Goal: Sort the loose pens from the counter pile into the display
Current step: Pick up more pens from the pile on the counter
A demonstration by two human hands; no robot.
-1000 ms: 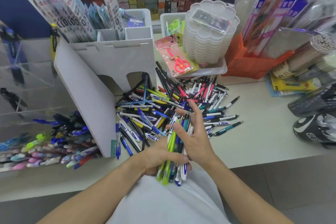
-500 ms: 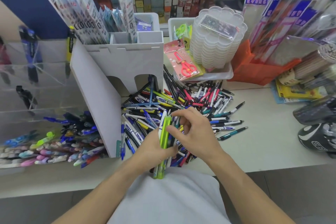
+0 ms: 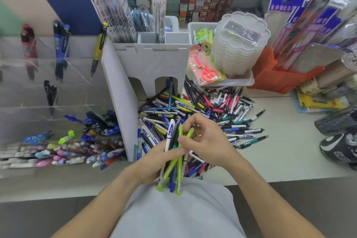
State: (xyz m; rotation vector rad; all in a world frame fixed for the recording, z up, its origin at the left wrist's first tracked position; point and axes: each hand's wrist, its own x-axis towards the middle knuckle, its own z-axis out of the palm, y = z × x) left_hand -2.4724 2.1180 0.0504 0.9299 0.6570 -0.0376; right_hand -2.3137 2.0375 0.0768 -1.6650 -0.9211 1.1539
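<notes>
Both hands [image 3: 154, 162] [image 3: 210, 145] — pens [image 3: 174, 160] — counter edge [image 3: 289, 178]

Little can be read. The tall flat packets [image 3: 116, 13] standing in the white organiser [image 3: 154, 58] at the back of the counter carry large letters that look like "COLOO". Print on the pens, shelf boxes and hanging blue-labelled packs is too blurred to read.

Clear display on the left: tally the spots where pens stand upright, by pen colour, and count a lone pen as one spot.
Red pens: 1
Blue pens: 1
Yellow-and-black pen: 1
Black pens: 1
Total: 4
</notes>
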